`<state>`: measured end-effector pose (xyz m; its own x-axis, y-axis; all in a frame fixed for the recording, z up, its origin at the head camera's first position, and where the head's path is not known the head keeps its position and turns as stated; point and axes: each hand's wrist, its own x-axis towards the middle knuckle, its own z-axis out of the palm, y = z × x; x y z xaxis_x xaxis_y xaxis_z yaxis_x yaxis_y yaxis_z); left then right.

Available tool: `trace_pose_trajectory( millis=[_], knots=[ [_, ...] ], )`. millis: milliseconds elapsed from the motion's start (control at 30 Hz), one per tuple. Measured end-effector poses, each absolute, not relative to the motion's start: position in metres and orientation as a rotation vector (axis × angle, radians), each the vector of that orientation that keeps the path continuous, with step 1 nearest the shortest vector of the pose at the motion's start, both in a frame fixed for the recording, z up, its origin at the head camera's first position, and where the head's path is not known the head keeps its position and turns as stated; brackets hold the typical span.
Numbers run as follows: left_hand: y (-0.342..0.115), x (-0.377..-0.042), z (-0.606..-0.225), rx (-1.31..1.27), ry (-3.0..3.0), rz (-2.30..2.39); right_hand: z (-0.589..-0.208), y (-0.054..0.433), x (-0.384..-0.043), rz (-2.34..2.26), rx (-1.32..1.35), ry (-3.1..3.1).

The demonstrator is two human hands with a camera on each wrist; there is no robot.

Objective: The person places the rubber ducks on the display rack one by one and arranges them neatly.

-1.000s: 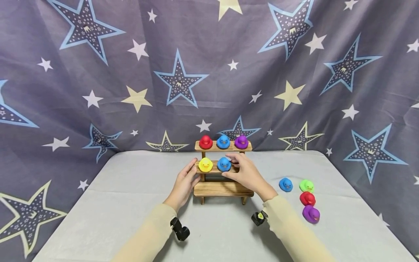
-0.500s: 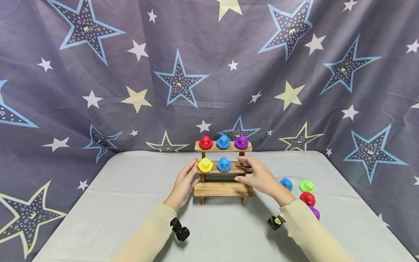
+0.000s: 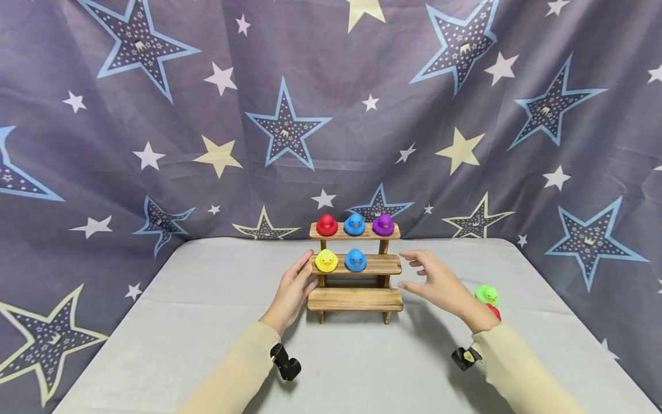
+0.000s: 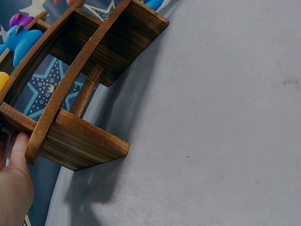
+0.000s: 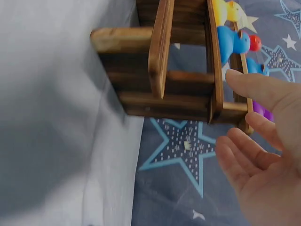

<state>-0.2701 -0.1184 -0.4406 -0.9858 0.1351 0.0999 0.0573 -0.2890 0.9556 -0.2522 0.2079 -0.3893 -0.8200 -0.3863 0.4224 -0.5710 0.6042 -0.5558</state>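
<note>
A wooden three-tier shelf (image 3: pixel 354 299) stands mid-table. Its top tier carries a red duck (image 3: pixel 327 225), a blue duck (image 3: pixel 354 224) and a purple duck (image 3: pixel 383 225). On the middle tier sit a yellow duck (image 3: pixel 326 260) and a second blue duck (image 3: pixel 355 260); the bottom tier is bare. My left hand (image 3: pixel 301 277) rests with straight fingers against the shelf's left end (image 4: pixel 80 136). My right hand (image 3: pixel 425 275) hovers open to the right of the shelf, holding nothing, its fingers spread (image 5: pixel 263 155).
A green duck (image 3: pixel 486 294) and a red duck (image 3: pixel 493 311), partly hidden behind my right wrist, lie on the grey table (image 3: pixel 207 322) at the right. A star-patterned cloth (image 3: pixel 155 144) hangs behind the table.
My right hand has drawn away from the middle tier to the right and now hides the loose blue and purple ducks on the table. The left hand stays put.
</note>
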Motion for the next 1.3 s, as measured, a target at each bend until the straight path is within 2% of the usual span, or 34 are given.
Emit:
trace_pose_trajectory(
  millis=[733,1300],
  knots=[
    [-0.118,-0.271,-0.441,0.260,1.829,2.478,-0.408,0.275,-0.266,1.020,0.582,-2.757],
    [-0.117,-0.269,-0.439,0.245,1.839,2.474,-0.434,0.301,-0.269,1.042,0.470,-2.948]
  ],
)
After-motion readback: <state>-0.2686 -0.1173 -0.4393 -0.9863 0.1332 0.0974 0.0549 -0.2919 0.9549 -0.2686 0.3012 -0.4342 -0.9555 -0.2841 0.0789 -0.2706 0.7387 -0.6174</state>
